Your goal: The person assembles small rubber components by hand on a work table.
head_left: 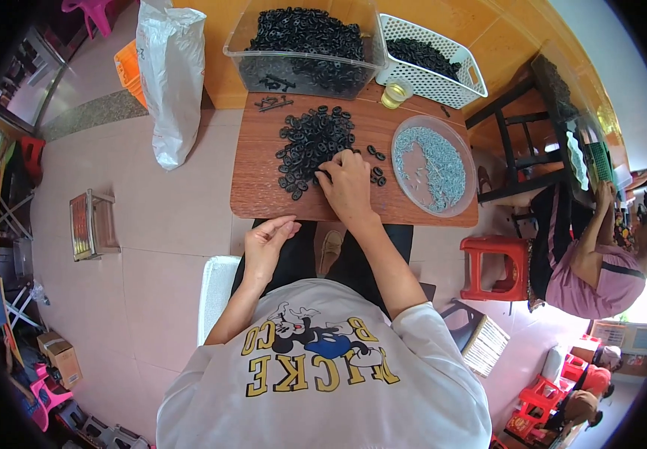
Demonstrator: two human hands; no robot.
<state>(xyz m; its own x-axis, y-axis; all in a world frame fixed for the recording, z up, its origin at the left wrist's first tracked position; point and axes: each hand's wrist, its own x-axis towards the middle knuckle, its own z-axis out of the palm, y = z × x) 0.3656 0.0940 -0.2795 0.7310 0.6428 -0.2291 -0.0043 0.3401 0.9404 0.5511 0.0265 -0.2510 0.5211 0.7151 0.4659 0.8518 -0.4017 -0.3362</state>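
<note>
A table [256, 168] of reddish-brown, wood-grained board with rounded corners is set in front of the seated person. Across its far edge a deep, clear plastic bin [293, 84] is placed, heaped with small, glossy black parts. Beside it, a white basket [454, 88], its walls pierced with rows of holes, is partly filled with more black parts. At the table's right side, a shallow, round, translucent dish [413, 161] is covered over much of its base by slender, bluish-silver metal pieces [451, 173], loosely scattered.

On the middle of the table, between bin and person, a pile of rounded, oblong black parts [312, 142] is spread. Its lower right edge is covered by the right hand [349, 183], whose fingers are curled downward and partly closed, the tips touching the parts; whether one is gripped cannot be told. The left hand [264, 243] is held half open at the near table edge, thumb and forefinger brought close together; anything pinched there cannot be made out.

Between basket and dish, a small clear cup [396, 95] of yellowish liquid is stood. Below the bin, a few thin black sticks [273, 103] are laid, and some loose parts [378, 176] are strewn between pile and dish.
</note>
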